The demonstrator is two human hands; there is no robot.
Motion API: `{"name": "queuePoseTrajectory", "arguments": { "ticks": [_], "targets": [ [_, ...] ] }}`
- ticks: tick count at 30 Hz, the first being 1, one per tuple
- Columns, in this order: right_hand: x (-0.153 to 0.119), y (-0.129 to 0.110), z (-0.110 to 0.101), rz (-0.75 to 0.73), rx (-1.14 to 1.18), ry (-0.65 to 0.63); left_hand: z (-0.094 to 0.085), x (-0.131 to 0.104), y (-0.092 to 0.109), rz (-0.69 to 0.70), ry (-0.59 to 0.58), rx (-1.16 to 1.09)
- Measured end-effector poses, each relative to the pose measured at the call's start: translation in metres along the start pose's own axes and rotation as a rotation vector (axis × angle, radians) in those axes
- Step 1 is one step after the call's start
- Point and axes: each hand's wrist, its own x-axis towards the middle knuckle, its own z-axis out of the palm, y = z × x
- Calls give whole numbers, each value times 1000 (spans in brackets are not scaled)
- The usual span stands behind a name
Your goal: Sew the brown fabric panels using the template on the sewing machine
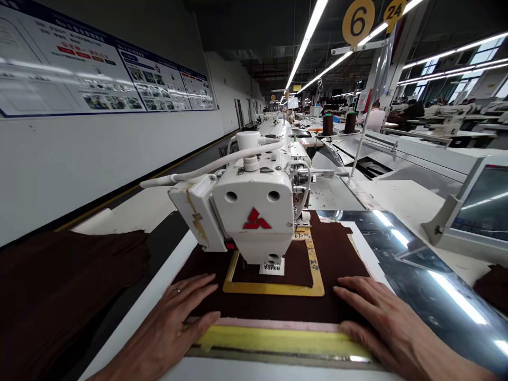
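Note:
A dark brown cloth (262, 308) lies flat under the white sewing machine head (254, 211). On the cloth a yellow rectangular frame (273, 289) surrounds a small white label (272, 266) marked BIMBA, partly hidden by the machine. My left hand (174, 315) rests on the cloth's left part, fingers apart, its thumb at the yellow strip (278, 339) along the front edge. At the right, my right hand (381, 317) lies spread on the cloth, with its thumb near the strip's right end. Neither hand holds anything.
More dark brown cloth (63, 296) is piled at the left. A screen (484, 201) stands at the right beside a glossy dark surface (420, 275). Two brown thread cones (327, 125) and a thin white pole (365, 124) are behind. A person (373, 117) sits farther back.

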Motion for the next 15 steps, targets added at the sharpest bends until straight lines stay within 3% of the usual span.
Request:
{"name": "queuePoseTrajectory", "arguments": {
  "ticks": [6, 15],
  "targets": [
    [2, -1, 0, -5, 15, 26, 3, 3, -1, -14, 24, -25],
    [2, -1, 1, 13, 20, 4, -4, 8, 19, -167, 37, -256]
  ]
}}
